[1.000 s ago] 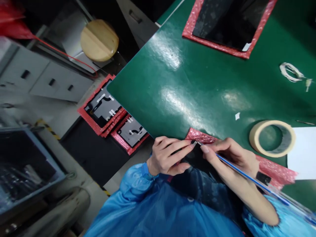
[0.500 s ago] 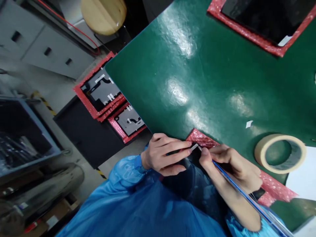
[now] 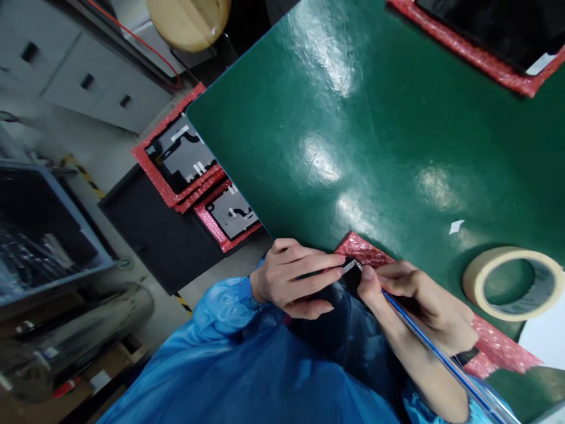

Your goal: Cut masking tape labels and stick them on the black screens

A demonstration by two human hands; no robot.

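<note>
A dark glossy panel [image 3: 348, 306] lies on a red bubble-wrap sheet [image 3: 366, 248] at the near edge of the green table [image 3: 353, 118]. My left hand [image 3: 293, 280] is closed, its fingertips pinching a small white tab [image 3: 348, 266] at the panel's corner. My right hand [image 3: 419, 294] is also closed, its thumb pressed on the panel next to that tab. A thin blue strip [image 3: 441, 356] runs from the right hand back along my forearm.
A roll of beige tape [image 3: 514, 282] lies on the table to the right, a white scrap [image 3: 456, 226] near it. Another panel on red wrap [image 3: 477, 47] sits at the far edge. Stacked panels in red wrap [image 3: 185, 162] lie beside the table, left. A round wooden stool [image 3: 189, 20] stands beyond.
The view has shifted slightly up and right. Both hands stay at the panel's corner; the white tab has lifted a little between the fingertips.
</note>
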